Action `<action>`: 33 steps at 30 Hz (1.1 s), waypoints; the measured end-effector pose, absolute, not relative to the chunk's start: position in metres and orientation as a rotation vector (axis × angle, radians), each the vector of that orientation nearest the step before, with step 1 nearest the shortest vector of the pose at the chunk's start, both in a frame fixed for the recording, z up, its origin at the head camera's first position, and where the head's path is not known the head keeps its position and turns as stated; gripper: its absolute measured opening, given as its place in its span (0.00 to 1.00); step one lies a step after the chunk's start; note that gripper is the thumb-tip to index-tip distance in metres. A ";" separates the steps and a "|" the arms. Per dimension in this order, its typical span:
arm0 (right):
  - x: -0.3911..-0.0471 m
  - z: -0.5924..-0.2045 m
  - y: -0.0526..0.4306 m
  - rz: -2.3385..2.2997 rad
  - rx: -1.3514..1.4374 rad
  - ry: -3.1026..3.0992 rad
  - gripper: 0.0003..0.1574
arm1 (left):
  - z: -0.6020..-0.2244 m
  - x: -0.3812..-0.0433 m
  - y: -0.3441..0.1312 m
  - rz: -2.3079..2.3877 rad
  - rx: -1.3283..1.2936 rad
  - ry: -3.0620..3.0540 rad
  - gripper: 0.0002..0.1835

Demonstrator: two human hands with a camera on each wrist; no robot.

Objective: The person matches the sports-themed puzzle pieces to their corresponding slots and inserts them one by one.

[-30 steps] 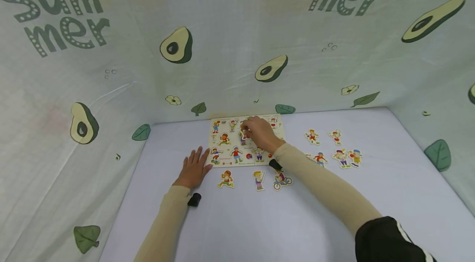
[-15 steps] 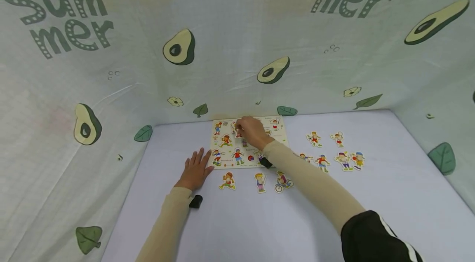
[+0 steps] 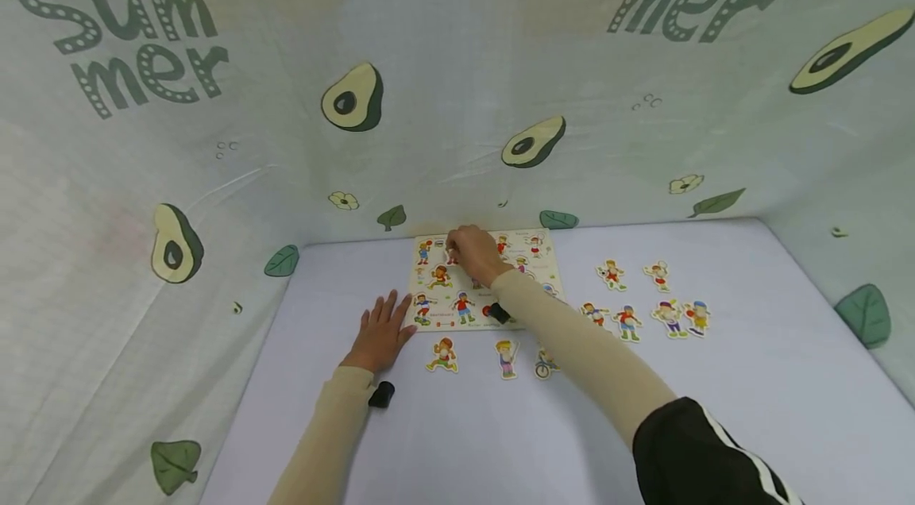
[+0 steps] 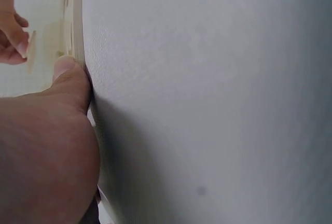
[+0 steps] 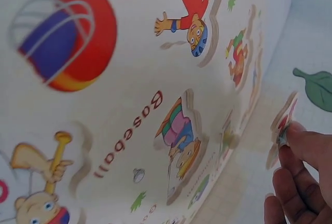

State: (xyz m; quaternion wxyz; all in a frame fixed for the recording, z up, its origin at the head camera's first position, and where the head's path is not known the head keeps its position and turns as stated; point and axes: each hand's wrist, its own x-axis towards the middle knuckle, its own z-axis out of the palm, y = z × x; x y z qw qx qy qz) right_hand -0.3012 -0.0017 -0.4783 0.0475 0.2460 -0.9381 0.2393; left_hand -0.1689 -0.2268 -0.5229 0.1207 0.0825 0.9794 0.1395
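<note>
The right hand pinches a brown-edged cutout, long axis slanting up-right in its wrist view; the spread left hand touches one cream rectangular board, left edge.

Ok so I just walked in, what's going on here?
A person's right hand pinches a small, flat, pale-edged piece over a cream rectangular board printed with colourful figures. The left hand lies at the board's left edge, thumb touching it. Thin, multicoloured figure cutouts lie loose on the white table, in front of the board and to its right.

Head view high, wrists close (sharing board)
</note>
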 end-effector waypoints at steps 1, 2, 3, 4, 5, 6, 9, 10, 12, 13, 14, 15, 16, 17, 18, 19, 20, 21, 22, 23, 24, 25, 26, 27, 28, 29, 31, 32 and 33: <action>-0.302 -0.479 -0.003 0.730 0.751 -2.863 0.04 | -0.522 -0.168 -0.226 0.408 0.244 2.862 0.36; -0.303 -0.480 -0.005 0.727 0.750 -2.863 0.03 | -0.521 -0.168 -0.226 0.405 0.242 2.857 0.36; -0.304 -0.480 -0.007 0.725 0.748 -2.867 0.03 | -0.521 -0.169 -0.225 0.395 0.245 2.856 0.36; -0.305 -0.481 -0.008 0.722 0.747 -2.870 0.03 | -0.521 -0.169 -0.224 0.391 0.245 2.855 0.36; -0.306 -0.482 -0.010 0.723 0.744 -2.872 0.03 | -0.521 -0.169 -0.224 0.388 0.249 2.856 0.35; -0.307 -0.483 -0.011 0.717 0.740 -2.874 0.03 | -0.521 -0.170 -0.223 0.379 0.251 2.856 0.35; -0.309 -0.484 -0.016 0.708 0.728 -2.889 0.03 | -0.524 -0.172 -0.222 0.364 0.254 2.854 0.36; -0.309 -0.485 -0.018 0.706 0.725 -2.897 0.03 | -0.525 -0.172 -0.222 0.369 0.256 2.857 0.35; -0.311 -0.486 -0.022 0.696 0.724 -2.911 0.04 | -0.526 -0.173 -0.222 0.376 0.257 2.861 0.36; -0.312 -0.486 -0.024 0.692 0.724 -2.920 0.04 | -0.527 -0.173 -0.222 0.376 0.257 2.865 0.36; -0.313 -0.487 -0.026 0.686 0.726 -2.928 0.05 | -0.528 -0.173 -0.221 0.384 0.258 2.868 0.35; -0.314 -0.487 -0.028 0.680 0.727 -2.934 0.05 | -0.529 -0.173 -0.221 0.389 0.256 2.872 0.35; -0.316 -0.488 -0.030 0.672 0.729 -2.941 0.05 | -0.529 -0.173 -0.221 0.386 0.255 2.873 0.35; -0.317 -0.488 -0.032 0.663 0.728 -2.945 0.05 | -0.529 -0.173 -0.220 0.387 0.251 2.872 0.35; -0.318 -0.489 -0.034 0.657 0.728 -2.951 0.05 | -0.529 -0.173 -0.220 0.388 0.248 2.870 0.35; -0.319 -0.490 -0.036 0.649 0.726 -2.961 0.05 | -0.529 -0.172 -0.220 0.388 0.243 2.868 0.35; -0.320 -0.490 -0.038 0.641 0.724 -2.965 0.06 | -0.528 -0.172 -0.219 0.393 0.239 2.865 0.35; -0.321 -0.491 -0.040 0.635 0.723 -2.971 0.06 | -0.527 -0.171 -0.219 0.388 0.232 2.861 0.35; -0.323 -0.492 -0.042 0.632 0.724 -2.977 0.06 | -0.526 -0.171 -0.219 0.383 0.226 2.858 0.36; -0.324 -0.492 -0.043 0.633 0.726 -2.980 0.07 | -0.525 -0.170 -0.218 0.387 0.225 2.863 0.35; -0.325 -0.493 -0.045 0.635 0.729 -2.983 0.07 | -0.523 -0.169 -0.219 0.381 0.219 2.863 0.35; -0.326 -0.492 -0.047 0.643 0.732 -2.984 0.07 | -0.522 -0.169 -0.219 0.374 0.216 2.865 0.35; -0.326 -0.492 -0.048 0.649 0.734 -2.983 0.07 | -0.521 -0.168 -0.219 0.369 0.214 2.867 0.35; -0.327 -0.492 -0.050 0.658 0.734 -2.987 0.07 | -0.521 -0.168 -0.220 0.368 0.212 2.868 0.35; -0.327 -0.492 -0.051 0.665 0.732 -2.988 0.07 | -0.521 -0.168 -0.220 0.373 0.217 2.873 0.35; -0.328 -0.492 -0.052 0.668 0.729 -2.992 0.07 | -0.520 -0.168 -0.221 0.382 0.222 2.879 0.34; -0.328 -0.491 -0.053 0.671 0.723 -3.003 0.07 | -0.522 -0.168 -0.223 0.387 0.229 2.881 0.35; -0.329 -0.492 -0.054 0.670 0.717 -3.007 0.07 | -0.522 -0.169 -0.223 0.393 0.236 2.886 0.35; -0.330 -0.492 -0.055 0.668 0.713 -3.011 0.07 | -0.523 -0.169 -0.224 0.391 0.240 2.890 0.35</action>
